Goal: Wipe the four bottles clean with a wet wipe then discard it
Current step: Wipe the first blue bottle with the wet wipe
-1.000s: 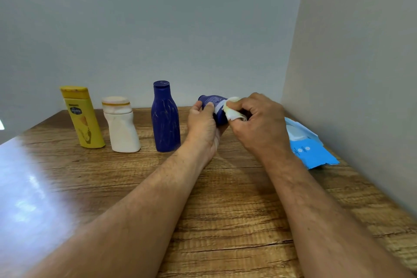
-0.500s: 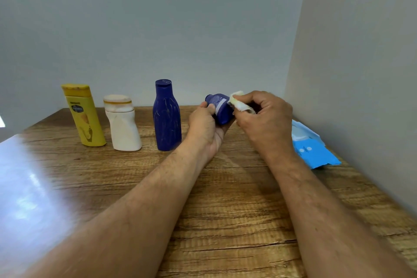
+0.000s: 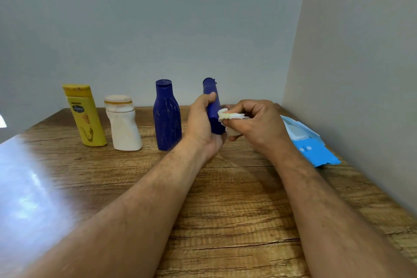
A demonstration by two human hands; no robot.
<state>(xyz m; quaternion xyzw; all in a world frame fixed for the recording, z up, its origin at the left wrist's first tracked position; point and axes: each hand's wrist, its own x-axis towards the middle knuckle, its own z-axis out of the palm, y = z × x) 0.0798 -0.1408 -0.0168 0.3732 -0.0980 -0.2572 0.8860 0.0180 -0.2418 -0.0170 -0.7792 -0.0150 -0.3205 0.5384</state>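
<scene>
- Left hand [image 3: 204, 123] is wrapped around the lower half of a slim dark blue bottle [image 3: 213, 106], thumb up its near side, holding it clear of the table, cap end at twelve o'clock.
- Right hand [image 3: 257, 123] has its fingers curled in, pinching a crumpled wet wipe [image 3: 230, 117] — and that wipe is touching the bottle's right flank, about mid-body.
- Here's the key relation: the bottle's long axis runs nearly upright, tilted a touch, and the wipe sits at its three o'clock. Any stroke has to travel along that axis, up toward the cap or down toward the base, I'd say.
- Over at nine o'clock from the hands, three more stand in a row on the wooden table [image 3: 225, 210]: a wider dark blue bottle [image 3: 167, 117] nearest, then a white bottle [image 3: 123, 126], then a yellow bottle [image 3: 84, 116].
- The left hand is closest to that row, so it looks the likelier one to swap bottles.
- A blue wipes pack [image 3: 313, 146] lies at three o'clock, by the wall.
</scene>
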